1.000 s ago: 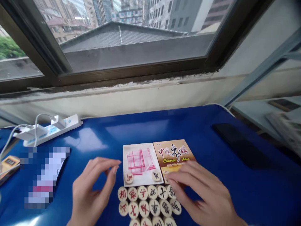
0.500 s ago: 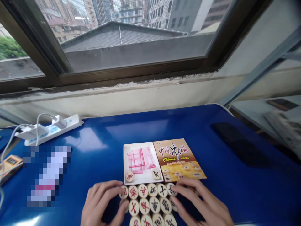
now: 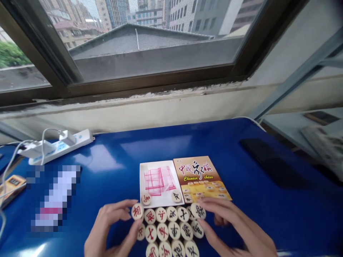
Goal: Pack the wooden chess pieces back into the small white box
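Observation:
Between the thumb and fingers of my left hand (image 3: 111, 228) is a round red-lettered Chinese chess piece (image 3: 137, 211), lifted at the left end of the rows. My right hand (image 3: 235, 228) pinches a black-lettered Chinese chess piece (image 3: 198, 211) at the right end, over the pieces below. Several rows of pieces (image 3: 174, 230) lie close together between my hands, red lettering on the left and black on the right. Just beyond them sits a white box tray (image 3: 162, 202) with two pieces, one red (image 3: 146, 198) and one black (image 3: 176, 196), and a sheet with pink lines inside.
The Chinese chess box lid (image 3: 200, 175) lies beside the tray. A white power strip (image 3: 61, 145) with cables is at the left, near a blurred-out item (image 3: 56, 200) and an orange box (image 3: 13, 185). A dark flat object (image 3: 268, 162) rests at the right of the blue table (image 3: 112, 178).
Each hand has raised one end piece from the far row and drawn slightly outward. Lower pieces at both ends now show more.

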{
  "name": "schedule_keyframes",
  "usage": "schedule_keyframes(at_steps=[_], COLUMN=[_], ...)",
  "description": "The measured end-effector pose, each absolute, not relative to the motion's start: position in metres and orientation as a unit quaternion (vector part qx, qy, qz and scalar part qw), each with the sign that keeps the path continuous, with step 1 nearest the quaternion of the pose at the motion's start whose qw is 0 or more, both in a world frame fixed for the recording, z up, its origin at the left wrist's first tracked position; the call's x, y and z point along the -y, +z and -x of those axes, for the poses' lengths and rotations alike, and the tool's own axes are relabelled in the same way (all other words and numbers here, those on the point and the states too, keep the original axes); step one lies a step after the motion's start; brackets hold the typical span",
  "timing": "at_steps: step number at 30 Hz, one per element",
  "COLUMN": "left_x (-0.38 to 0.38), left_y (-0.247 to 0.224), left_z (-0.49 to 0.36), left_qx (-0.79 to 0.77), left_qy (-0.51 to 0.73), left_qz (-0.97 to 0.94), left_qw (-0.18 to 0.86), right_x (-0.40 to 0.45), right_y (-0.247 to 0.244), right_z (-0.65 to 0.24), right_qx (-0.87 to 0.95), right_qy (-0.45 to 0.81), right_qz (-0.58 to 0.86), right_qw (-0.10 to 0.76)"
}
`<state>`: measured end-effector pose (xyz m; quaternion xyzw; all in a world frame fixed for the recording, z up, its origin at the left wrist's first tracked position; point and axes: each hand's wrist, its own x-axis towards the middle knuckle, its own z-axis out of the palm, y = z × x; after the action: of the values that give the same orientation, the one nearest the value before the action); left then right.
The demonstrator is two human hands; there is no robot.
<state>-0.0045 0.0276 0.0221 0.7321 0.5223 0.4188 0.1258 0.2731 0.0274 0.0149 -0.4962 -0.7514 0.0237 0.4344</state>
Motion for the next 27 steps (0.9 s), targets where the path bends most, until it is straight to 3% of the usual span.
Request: schedule_keyframes(at_steps=[7,15,27], left_x=[-0.071,-0.063,-0.076], left_y=[0.038,0.027,0.024], left_z=[-0.03,-0.031,-0.028], left_qx=[-0.447,-0.453,-0.466], left_qy=[0.42,0.421,0.303], left_qz=[-0.784,-0.778,-0.831], left_qw=[0.097,0.109,-0.01], right_x=[-0.07,-0.068,-0.072], right_y=[0.027,0.022,0.015], right_z=[-0.242,-0.235,-0.233], right_qx=[0.774,0.77,0.78], right_qy=[0.075,0.1,0.051], right_qz=[0.425,0.406,0.463], right_qw=[0.464,0.482,0.417])
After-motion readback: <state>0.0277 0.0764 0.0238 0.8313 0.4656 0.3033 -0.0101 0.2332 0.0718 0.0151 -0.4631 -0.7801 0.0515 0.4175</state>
